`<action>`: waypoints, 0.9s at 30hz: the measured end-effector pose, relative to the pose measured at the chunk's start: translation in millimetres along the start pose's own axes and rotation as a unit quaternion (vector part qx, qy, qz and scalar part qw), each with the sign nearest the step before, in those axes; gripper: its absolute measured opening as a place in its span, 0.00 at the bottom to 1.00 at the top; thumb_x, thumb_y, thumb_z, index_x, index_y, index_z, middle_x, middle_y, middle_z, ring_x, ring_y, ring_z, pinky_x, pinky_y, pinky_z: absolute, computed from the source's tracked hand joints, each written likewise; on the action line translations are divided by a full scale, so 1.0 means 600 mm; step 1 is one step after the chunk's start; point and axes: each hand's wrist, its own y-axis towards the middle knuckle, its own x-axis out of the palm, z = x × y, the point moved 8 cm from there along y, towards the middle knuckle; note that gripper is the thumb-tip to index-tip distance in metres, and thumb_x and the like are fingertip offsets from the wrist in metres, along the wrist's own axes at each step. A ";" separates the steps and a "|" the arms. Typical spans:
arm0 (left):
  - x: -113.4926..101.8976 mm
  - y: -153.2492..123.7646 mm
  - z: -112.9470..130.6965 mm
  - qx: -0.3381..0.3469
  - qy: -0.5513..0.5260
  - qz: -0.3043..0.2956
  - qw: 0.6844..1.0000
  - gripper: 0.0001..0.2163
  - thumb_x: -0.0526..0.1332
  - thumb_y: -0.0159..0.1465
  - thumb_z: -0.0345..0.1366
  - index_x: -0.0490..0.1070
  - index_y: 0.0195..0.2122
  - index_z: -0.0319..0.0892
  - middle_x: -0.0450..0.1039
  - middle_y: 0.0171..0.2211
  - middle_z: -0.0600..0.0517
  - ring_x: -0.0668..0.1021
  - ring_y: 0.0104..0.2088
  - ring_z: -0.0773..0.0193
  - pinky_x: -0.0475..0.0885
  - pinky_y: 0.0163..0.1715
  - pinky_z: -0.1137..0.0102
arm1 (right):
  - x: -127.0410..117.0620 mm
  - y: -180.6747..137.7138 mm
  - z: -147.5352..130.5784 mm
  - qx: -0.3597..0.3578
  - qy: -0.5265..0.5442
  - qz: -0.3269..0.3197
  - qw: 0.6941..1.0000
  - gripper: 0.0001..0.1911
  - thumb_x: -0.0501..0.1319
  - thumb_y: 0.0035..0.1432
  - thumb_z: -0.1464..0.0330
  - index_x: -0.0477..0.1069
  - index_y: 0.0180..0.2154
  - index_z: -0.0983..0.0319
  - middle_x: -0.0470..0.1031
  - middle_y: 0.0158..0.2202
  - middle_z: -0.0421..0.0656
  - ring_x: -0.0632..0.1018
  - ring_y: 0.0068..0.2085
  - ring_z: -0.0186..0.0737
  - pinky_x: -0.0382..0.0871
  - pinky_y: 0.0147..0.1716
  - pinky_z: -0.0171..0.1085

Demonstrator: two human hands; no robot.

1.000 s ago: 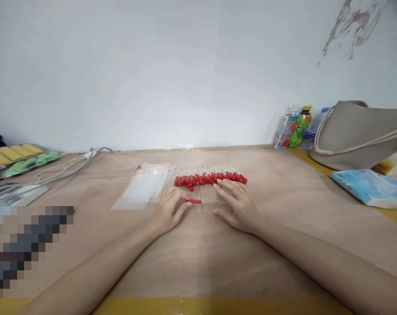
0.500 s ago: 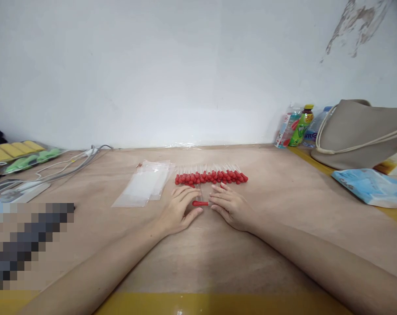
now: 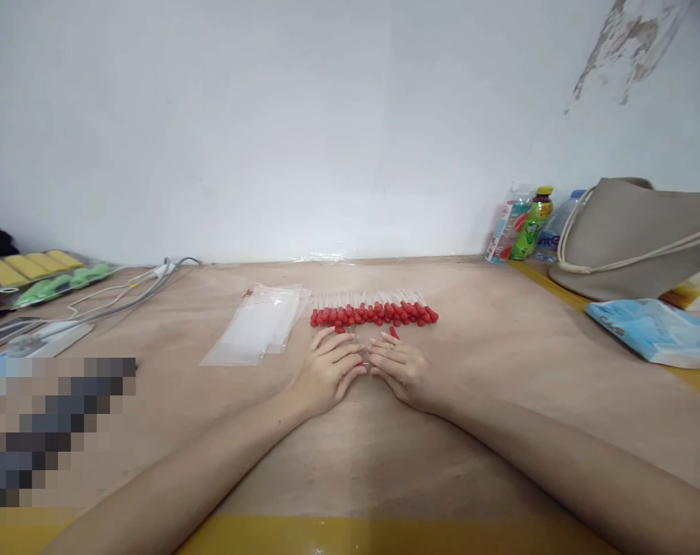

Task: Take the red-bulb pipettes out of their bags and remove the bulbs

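Observation:
My left hand [image 3: 327,370] and my right hand [image 3: 399,368] rest on the wooden table [image 3: 355,455] with their fingertips meeting. Their fingers are pressed together over a red-bulbed glass dropper [image 3: 360,362]; only a sliver of red shows between them. Just beyond the hands lies a row of several red-bulbed droppers [image 3: 373,314], glass tips pointing to the wall. One loose red bulb [image 3: 394,333] lies by my right fingers. A stack of clear plastic bags [image 3: 257,327] lies to the left of the row.
Drink bottles [image 3: 529,223], a beige bag [image 3: 639,239] and a blue packet [image 3: 651,327] stand at the right. Grey cables [image 3: 124,297] and packs of yellow and green items [image 3: 43,274] lie at the left. A white wall backs the table.
My hands have closed in on each other. The single dropper that lay in plain view between them is now nearly covered by the fingers. My right hand drew back from the row.

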 end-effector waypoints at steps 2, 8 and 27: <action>0.001 0.000 0.003 0.003 0.004 -0.021 1.000 0.05 0.56 0.62 0.33 0.71 0.36 0.42 0.75 0.41 0.52 0.72 0.49 0.60 0.56 0.56 0.57 | -0.002 0.000 -0.004 -0.009 0.002 -0.014 1.000 0.12 0.53 0.58 0.74 0.69 0.44 0.65 0.74 0.45 0.48 0.72 0.49 0.40 0.65 0.53 0.44; -0.001 0.000 0.013 0.018 0.008 -0.057 0.998 0.07 0.54 0.63 0.32 0.71 0.37 0.42 0.75 0.43 0.52 0.69 0.53 0.59 0.47 0.60 0.54 | -0.009 0.000 -0.014 -0.028 -0.002 -0.030 0.999 0.13 0.52 0.58 0.76 0.69 0.43 0.65 0.74 0.45 0.49 0.71 0.51 0.39 0.65 0.53 0.44; -0.017 -0.011 0.038 0.073 0.007 -0.044 0.996 0.06 0.54 0.63 0.32 0.69 0.38 0.40 0.75 0.42 0.51 0.70 0.52 0.59 0.46 0.61 0.52 | -0.021 -0.020 -0.035 -0.085 -0.016 -0.026 0.996 0.20 0.51 0.57 0.79 0.63 0.51 0.66 0.71 0.49 0.49 0.66 0.55 0.41 0.61 0.56 0.46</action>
